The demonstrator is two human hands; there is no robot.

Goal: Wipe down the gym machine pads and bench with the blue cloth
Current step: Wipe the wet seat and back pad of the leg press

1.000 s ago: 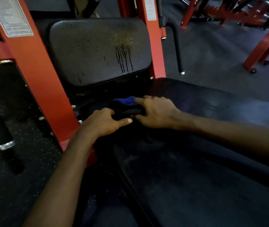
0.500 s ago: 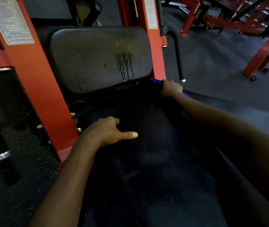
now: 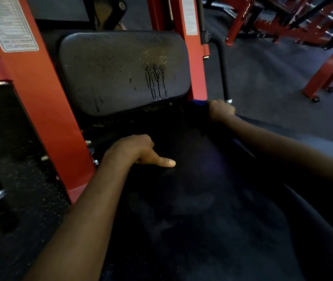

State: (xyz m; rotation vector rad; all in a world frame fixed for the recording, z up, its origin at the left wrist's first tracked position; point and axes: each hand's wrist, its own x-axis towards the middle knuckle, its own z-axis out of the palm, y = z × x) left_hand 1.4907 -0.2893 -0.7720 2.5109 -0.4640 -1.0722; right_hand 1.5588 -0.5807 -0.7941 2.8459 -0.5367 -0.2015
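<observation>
Right hand: fingers curled over blue cloth, pressing it at far right corner of bench, just below lower right corner of back pad. Only a small edge of cloth shows. Left hand: rests on bench near red frame, fingers tucked under, thumb straight, nothing in it. Back pad speckled, with dark drip streaks.

Left hand, right hand and forearms are bare.
</observation>
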